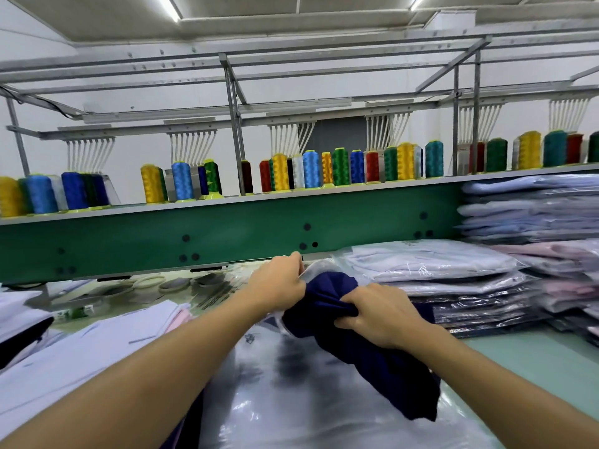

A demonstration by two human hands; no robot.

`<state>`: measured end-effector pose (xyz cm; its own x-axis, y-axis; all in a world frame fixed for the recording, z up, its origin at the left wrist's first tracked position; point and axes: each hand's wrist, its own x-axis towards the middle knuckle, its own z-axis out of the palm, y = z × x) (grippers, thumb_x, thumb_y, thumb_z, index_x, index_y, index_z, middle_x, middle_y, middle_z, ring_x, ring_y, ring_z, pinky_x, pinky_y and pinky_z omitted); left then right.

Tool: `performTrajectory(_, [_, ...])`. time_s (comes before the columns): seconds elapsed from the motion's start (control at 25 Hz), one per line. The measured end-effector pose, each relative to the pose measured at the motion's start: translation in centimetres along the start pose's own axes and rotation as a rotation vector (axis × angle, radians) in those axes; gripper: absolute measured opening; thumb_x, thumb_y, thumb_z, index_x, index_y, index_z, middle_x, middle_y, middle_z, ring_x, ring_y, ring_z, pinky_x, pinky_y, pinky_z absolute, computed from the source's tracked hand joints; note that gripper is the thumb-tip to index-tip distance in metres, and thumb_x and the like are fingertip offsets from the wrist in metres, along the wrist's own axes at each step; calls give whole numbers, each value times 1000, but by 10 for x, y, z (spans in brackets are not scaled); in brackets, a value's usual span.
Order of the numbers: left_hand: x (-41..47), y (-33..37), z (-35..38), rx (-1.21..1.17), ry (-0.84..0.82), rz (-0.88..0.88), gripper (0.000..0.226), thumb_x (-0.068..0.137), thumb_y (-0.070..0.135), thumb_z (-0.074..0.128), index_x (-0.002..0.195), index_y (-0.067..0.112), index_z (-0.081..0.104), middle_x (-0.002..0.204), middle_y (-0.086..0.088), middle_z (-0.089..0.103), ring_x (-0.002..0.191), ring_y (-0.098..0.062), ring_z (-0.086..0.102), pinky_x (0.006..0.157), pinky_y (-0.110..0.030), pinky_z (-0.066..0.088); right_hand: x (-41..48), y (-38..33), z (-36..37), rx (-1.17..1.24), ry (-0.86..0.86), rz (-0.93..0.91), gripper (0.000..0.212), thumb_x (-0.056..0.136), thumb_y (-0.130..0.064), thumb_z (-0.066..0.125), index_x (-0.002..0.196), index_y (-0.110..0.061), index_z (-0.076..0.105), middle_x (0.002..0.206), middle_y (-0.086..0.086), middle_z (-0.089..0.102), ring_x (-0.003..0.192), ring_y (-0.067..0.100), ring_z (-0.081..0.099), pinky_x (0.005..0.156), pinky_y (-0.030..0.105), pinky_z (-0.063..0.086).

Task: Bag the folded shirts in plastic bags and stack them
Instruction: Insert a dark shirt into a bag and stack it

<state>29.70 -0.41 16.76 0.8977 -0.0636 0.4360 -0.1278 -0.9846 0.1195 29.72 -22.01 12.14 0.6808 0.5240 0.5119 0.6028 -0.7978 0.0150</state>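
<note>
Navy shirt [356, 348] clenched in right fingers [351, 301]; left fingers [293, 265] pinch plastic bag [291, 400]; print [249, 338] blurred.

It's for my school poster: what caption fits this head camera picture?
Bagging by hand: left grip pinches a clear plastic bag, right grip clutches a navy shirt, beside stacks of bagged shirts.

1. Both bare forearms extend forward and converge toward centre.
2. Left grip [278, 281]: knuckles up, fingers curled on the mouth of the clear plastic bag [275, 377].
3. Right grip [379, 314]: fingers clenched into the bunched navy-blue fabric shirt [372, 361].
</note>
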Motion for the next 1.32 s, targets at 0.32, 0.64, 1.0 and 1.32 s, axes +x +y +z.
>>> performTrajectory(0.32, [2,42,2,312,71,226,17,96,23,48,99,21,64,104,-7,66,93,-36,64,69,-38,46,19,-36,4,-8,-25,82,33,85,-51,59,104,-25,63,101,3,70,95,31,66,62,34,33])
performTrajectory(0.64, [-26,-1,-3,317,286,108,43,93,31,47,136,26,45,129,-5,48,113,-28,49,81,-42,52,28,-35,8,218,-31,408,30,84,-49,59,96,-22,65,98,2,69,98,31,65,69,36,40])
performTrajectory(1.0, [-51,-21,-9,-248,10,-70,49,94,0,36,141,14,42,103,-21,66,81,-34,64,73,-46,55,31,-57,5,341,4,527,22,85,-37,60,90,-16,63,92,5,67,92,32,64,70,35,45])
performTrajectory(1.32, [-92,4,-25,-139,-25,201,59,90,-1,41,145,19,44,115,-15,67,98,-35,60,77,-35,46,49,-72,23,593,81,739,23,91,-33,54,85,-13,65,89,8,68,84,30,66,74,36,55])
